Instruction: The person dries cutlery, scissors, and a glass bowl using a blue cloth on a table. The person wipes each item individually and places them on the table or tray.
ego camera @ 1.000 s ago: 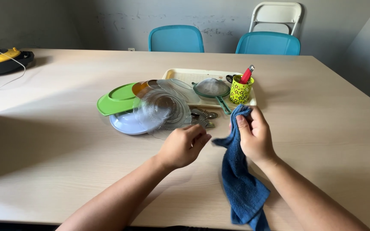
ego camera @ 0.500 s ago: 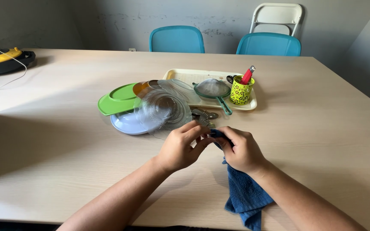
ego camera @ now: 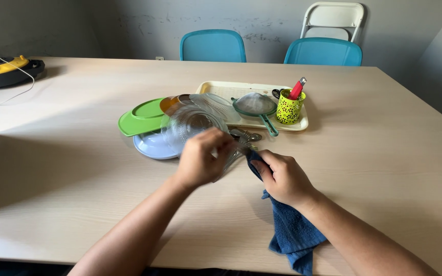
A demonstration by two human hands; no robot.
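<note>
Since half a second ago the left hand (ego camera: pixel 200 162) has been lifted away from the right hand (ego camera: pixel 282 176) and brought up over the near rim of the clear glass plate (ego camera: pixel 193 125); its fingers are curled at that rim, though motion blur leaves it unclear whether the plate is truly gripped. The right hand has hardly been shifted.

The wide wooden tabletop (ego camera: pixel 78 168) carries everything. Two blue chairs (ego camera: pixel 213 45) and a white folding chair (ego camera: pixel 333 20) are set behind it. On the far left corner a yellow and black appliance (ego camera: pixel 3 71) is seen. A cream tray (ego camera: pixel 241 92) holds a green sieve (ego camera: pixel 256 106) and a yellow perforated cup (ego camera: pixel 288 107). Beside the tray a green lid (ego camera: pixel 141 116) is stacked with a pale blue plate (ego camera: pixel 152 146) under the glass plate. The blue towel (ego camera: pixel 292 232) is held in the closed right hand, its free end trailing toward the near edge. Some cutlery (ego camera: pixel 246 137) lies just beyond the hands.
</note>
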